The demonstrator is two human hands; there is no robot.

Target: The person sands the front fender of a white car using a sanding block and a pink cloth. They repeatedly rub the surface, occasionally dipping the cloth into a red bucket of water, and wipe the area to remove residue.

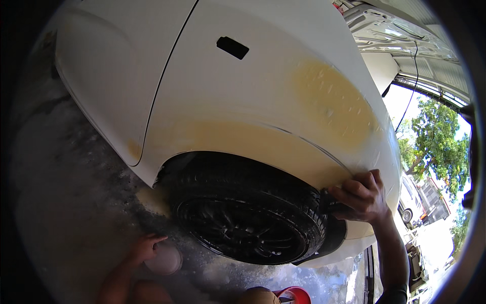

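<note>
Two bare hands work low beside a white car, and the landmark for everything here is its black wheel, a dark tire around a multi-spoke rim. Directly above the wheel is the white fender, its finish flat and dull, with soft-edged patches of tan yellow. One long tan band follows the arch over the wheel, fading upward into white. A larger oval patch, above and right of the wheel, is dotted with pale, wet-looking specks and short streaks. Between these patches a thin dark crease curves down toward the right. High above the wheel, the fender has a black slot with clipped corners. Left of the wheel, past a narrow dark seam, comes the white door, with a small tan smudge near its lower corner. The right hand is at the fender's edge, just right of the wheel's top, fingers bent; whether it pinches anything cannot be told. The left hand, below and left of the wheel, has one finger extended, the others unclear, near a pale rounded object. A red container sits below the wheel on the wet, stained floor.
</note>
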